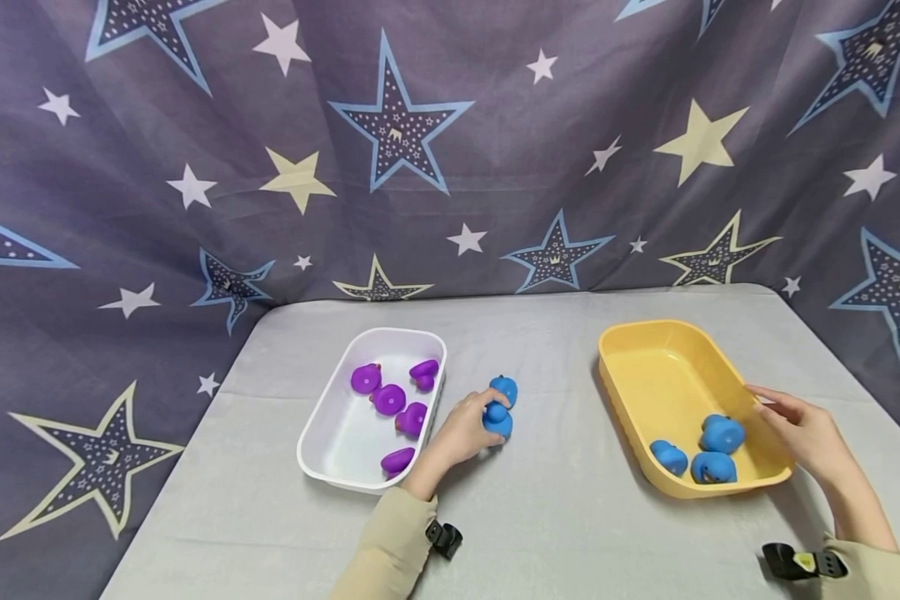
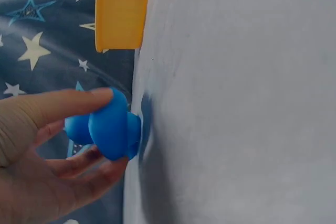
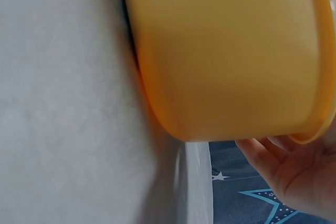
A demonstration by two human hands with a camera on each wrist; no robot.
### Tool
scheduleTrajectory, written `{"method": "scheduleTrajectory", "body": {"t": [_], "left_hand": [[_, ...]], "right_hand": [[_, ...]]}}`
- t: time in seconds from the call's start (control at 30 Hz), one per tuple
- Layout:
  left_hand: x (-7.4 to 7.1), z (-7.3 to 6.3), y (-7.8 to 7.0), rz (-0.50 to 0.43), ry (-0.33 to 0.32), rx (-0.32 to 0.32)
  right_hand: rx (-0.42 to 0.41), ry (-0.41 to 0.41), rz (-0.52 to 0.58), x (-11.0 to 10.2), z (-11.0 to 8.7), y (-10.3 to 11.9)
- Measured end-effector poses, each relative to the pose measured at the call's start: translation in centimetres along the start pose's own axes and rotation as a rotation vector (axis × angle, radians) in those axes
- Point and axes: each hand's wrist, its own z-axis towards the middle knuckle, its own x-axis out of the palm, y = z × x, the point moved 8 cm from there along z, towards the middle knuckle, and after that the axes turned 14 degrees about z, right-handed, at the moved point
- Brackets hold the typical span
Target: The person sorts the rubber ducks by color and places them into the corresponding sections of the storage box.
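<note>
My left hand (image 1: 465,429) pinches a blue rubber duck (image 1: 497,423) between thumb and fingers, just right of the white tray. In the left wrist view this duck (image 2: 110,127) sits at the tabletop, its base towards the cloth. Right behind it stands another blue duck (image 1: 505,387). At the far right my right hand (image 1: 802,429) holds the rim of the yellow tray (image 1: 637,358). The right wrist view shows its fingers (image 3: 257,153) against the outer wall below the rim; the thumb is hidden there. Three blue ducks (image 1: 722,433) lie at the tray's near end.
On the left stands the white tray (image 1: 330,417) with several purple ducks (image 1: 388,400) inside. A pale grey cloth (image 1: 555,500) covers the table. A star-patterned curtain (image 1: 450,208) hangs along the back and sides.
</note>
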Motion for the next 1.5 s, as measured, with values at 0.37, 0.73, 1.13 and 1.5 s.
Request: {"method": "scheduleTrajectory", "body": {"t": [0.37,0.73,1.13,1.5], "left_hand": [[-0.5,1.0,-2.4,-0.075,-0.049,0.049],[-0.2,2.1,-4.6,-0.112,-0.079,0.050],[0.6,2.9,-6.8,-0.160,-0.065,0.039],[1.2,3.4,-9.2,-0.270,-0.082,0.072]], "right_hand": [[0.017,0.006,-0.012,0.1,0.0,-0.1],[0.008,0.006,-0.004,0.0,0.0,-0.1],[0.001,0.005,0.016,0.0,0.0,-0.1],[-0.001,0.005,0.027,0.0,-0.1,-0.2]]}}
